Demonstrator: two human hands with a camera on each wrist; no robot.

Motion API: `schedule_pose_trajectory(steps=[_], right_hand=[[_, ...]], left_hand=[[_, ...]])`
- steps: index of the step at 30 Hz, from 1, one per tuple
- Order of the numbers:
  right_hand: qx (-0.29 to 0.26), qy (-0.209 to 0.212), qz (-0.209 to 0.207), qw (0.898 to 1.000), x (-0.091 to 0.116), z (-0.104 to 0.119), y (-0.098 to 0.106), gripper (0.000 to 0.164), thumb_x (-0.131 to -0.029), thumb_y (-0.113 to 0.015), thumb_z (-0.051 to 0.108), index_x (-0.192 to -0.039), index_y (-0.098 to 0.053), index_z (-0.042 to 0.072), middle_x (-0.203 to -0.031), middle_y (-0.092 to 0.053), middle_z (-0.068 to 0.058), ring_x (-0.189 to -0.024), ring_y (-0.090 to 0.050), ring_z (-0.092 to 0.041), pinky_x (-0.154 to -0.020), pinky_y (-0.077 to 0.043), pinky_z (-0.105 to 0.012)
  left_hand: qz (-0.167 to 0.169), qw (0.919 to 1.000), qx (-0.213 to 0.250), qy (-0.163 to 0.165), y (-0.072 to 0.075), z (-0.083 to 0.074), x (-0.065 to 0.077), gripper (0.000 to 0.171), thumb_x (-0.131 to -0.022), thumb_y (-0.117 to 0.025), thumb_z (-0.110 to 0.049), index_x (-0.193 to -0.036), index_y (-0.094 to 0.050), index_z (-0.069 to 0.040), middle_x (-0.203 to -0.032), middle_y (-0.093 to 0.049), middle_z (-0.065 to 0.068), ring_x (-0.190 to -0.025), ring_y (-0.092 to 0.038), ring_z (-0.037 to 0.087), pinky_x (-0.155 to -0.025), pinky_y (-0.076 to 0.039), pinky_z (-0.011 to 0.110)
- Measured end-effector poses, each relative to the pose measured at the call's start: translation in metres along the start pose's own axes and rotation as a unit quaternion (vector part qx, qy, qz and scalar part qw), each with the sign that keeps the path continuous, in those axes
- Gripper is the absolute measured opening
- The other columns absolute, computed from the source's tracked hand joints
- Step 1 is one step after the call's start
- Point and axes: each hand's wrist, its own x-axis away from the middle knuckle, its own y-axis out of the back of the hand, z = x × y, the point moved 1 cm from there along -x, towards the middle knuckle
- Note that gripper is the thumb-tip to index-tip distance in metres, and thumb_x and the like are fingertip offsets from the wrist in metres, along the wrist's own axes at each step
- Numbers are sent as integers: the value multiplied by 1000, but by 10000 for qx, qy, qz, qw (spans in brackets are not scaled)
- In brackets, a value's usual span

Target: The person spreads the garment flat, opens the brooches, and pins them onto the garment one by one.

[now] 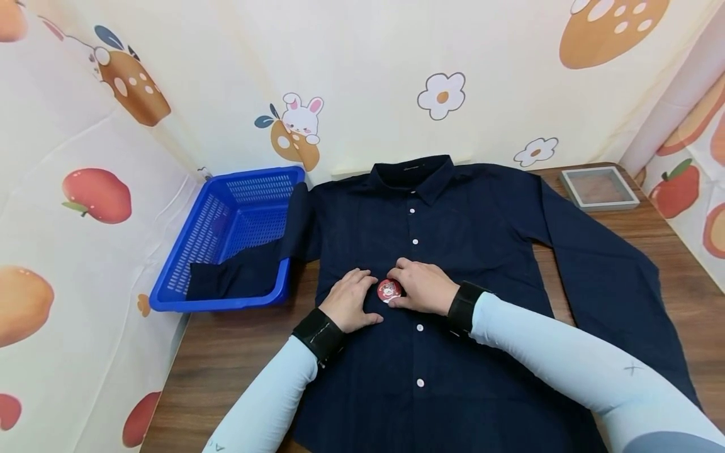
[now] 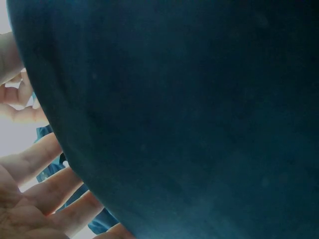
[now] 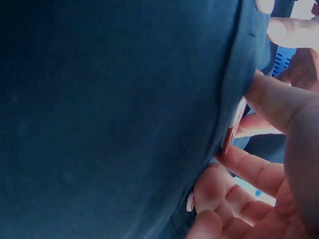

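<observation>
A dark navy button-up shirt (image 1: 368, 377) lies spread out, collar at the far side. On its front, left of the button row, lies a small round red badge (image 1: 389, 290). My right hand (image 1: 425, 288) holds the badge by its edge between thumb and fingers; the right wrist view shows the badge (image 3: 233, 130) edge-on between them. My left hand (image 1: 351, 301) rests on the shirt just left of the badge, thumb spread away from the fingers. In the left wrist view, dark cloth fills most of the picture and the left fingers (image 2: 55, 191) show at the edge.
A blue plastic basket (image 1: 218, 306) stands at the left, with one shirt sleeve (image 1: 238, 274) lying into it. At the far right corner of the wooden table (image 1: 226, 377) sits a grey-framed square box (image 1: 600, 187). Patterned curtains (image 1: 362, 63) hang behind and at both sides.
</observation>
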Motion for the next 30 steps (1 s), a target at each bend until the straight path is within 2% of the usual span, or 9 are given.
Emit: schedule_pose_trajectory(steps=[10, 18, 22, 26, 30], right_hand=[[117, 63, 91, 9999, -4, -3, 0, 42, -78, -76, 47, -106, -73, 15, -87, -58, 4, -66, -54, -9, -62, -49, -30], [-138, 78, -18, 9999, -1, -6, 10, 40, -79, -75, 46, -102, -74, 13, -82, -56, 6, -64, -51, -7, -60, -46, -28], [-281, 142, -202, 9993, 2, -7, 19, 39, -80, -75, 45, -101, -74, 12, -83, -57, 4, -66, -50, -8, -61, -45, -27], [-313, 233, -434, 9983, 6, -9, 30, 40, -80, -74, 46, -99, -74, 11, -83, -59, 2, -66, -50, -9, -60, -44, -26], [-352, 326, -670, 9966, 9, -11, 38, 38, -81, -73, 46, -97, -74, 12, -82, -60, 3, -67, -49, -8, -59, -43, -24]], left_hand=[[15, 10000, -54, -33, 0, 1, -1, 73, -75, -81, -43, -133, -54, -8, -144, -45, 13, -137, -34, 30, -110, -30, 46], [-91, 9998, 89, -126, 4, 2, 0, 71, -79, -76, -46, -133, -54, -6, -137, -51, 13, -133, -38, 29, -109, -32, 45], [-307, 9989, 355, -86, 8, 1, -1, 70, -82, -71, -53, -132, -55, -8, -133, -54, 10, -129, -43, 24, -106, -37, 42], [-541, 9958, 737, -13, 11, -1, -2, 67, -88, -57, -60, -132, -56, -10, -132, -55, 7, -126, -47, 19, -103, -40, 39], [-858, 9882, 1258, -181, 15, -7, -5, 56, -99, -41, -53, -128, -59, -9, -128, -59, 6, -121, -52, 18, -102, -41, 37]])
